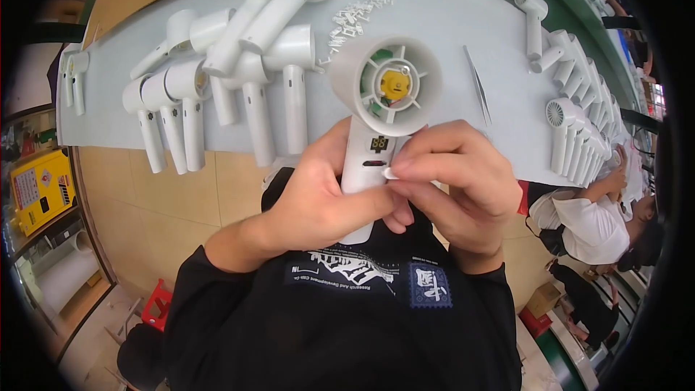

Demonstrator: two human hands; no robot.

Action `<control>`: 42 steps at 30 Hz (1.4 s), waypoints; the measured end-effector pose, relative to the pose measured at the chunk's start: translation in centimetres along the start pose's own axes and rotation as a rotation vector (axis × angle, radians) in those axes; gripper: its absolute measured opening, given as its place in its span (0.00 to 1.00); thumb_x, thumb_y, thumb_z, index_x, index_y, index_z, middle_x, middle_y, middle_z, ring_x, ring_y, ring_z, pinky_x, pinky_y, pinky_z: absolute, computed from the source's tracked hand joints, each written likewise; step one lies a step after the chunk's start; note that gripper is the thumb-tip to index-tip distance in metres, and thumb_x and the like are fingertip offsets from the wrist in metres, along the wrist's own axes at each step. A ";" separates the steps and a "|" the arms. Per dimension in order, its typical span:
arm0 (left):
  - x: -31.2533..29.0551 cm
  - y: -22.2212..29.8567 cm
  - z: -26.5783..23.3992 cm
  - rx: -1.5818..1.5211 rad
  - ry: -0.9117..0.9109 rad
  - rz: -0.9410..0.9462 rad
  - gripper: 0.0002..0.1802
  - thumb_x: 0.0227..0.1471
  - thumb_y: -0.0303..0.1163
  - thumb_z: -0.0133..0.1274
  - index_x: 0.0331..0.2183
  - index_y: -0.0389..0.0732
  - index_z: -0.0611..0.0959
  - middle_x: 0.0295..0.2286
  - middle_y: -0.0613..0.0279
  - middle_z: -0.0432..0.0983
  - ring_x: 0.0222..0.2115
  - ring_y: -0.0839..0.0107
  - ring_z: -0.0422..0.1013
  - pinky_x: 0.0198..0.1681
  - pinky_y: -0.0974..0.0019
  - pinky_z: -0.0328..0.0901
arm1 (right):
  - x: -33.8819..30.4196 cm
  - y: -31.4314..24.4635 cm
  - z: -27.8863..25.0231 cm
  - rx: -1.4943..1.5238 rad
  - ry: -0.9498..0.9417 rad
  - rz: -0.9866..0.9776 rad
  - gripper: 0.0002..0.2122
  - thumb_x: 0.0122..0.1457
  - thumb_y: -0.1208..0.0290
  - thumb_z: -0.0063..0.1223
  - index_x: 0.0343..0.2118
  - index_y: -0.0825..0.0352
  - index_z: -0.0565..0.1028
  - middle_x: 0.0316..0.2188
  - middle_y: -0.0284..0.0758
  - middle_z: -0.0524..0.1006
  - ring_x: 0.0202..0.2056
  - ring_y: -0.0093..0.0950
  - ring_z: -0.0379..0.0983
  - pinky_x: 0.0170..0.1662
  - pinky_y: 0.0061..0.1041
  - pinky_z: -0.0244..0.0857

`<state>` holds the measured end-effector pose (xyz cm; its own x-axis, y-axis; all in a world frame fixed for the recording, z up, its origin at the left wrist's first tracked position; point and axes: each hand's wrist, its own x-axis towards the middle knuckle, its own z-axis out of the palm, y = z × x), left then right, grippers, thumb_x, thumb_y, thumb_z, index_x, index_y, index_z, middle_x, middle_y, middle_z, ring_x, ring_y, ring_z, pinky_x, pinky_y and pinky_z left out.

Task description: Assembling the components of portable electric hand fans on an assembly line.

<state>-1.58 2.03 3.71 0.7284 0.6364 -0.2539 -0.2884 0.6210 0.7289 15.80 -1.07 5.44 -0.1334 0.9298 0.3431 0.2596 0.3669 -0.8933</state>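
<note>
A white handheld fan is held upright in front of my chest. Its round open head shows a yellow centre and a bit of green behind the spokes, and a small dark display and a dark slot sit on the handle. My left hand is wrapped round the handle, thumb across its front. Between thumb and forefinger, my right hand pinches a small white plastic piece at the slot's right end. Whether the piece touches the slot is hard to tell.
Several white fan bodies lie on the grey-covered table to the left. Small white parts are heaped at the back, and tweezers lie right of the fan. More fans line the right side, near a person in white.
</note>
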 end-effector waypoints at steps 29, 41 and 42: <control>-1.1 -2.5 0.5 0.013 -0.034 0.115 0.26 0.47 0.12 0.43 0.49 0.34 0.59 0.36 0.56 0.68 0.29 0.72 0.74 0.32 0.68 0.71 | -2.0 0.3 1.1 1.009 -0.009 0.754 0.08 0.49 0.84 0.60 0.26 0.69 0.70 0.23 0.36 0.75 0.17 0.20 0.70 0.18 0.17 0.64; -1.4 -2.4 0.4 0.160 -0.081 0.165 0.30 0.48 0.15 0.44 0.52 0.34 0.55 0.36 0.54 0.69 0.27 0.74 0.73 0.29 0.72 0.70 | -1.7 -0.3 0.2 0.894 0.006 0.674 0.06 0.49 0.85 0.60 0.26 0.73 0.72 0.24 0.38 0.76 0.21 0.23 0.73 0.22 0.18 0.67; -1.3 -2.1 0.4 0.169 -0.107 0.166 0.29 0.47 0.14 0.44 0.52 0.33 0.57 0.37 0.54 0.69 0.27 0.74 0.73 0.28 0.72 0.70 | -1.5 -0.1 0.0 0.945 -0.053 0.776 0.06 0.48 0.86 0.60 0.26 0.74 0.72 0.24 0.39 0.76 0.21 0.24 0.74 0.22 0.19 0.68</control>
<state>-1.64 -0.32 2.76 0.7440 0.6656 -0.0595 -0.3082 0.4208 0.8532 16.02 -2.55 5.01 -0.2969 0.8814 -0.3673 -0.5062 -0.4715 -0.7221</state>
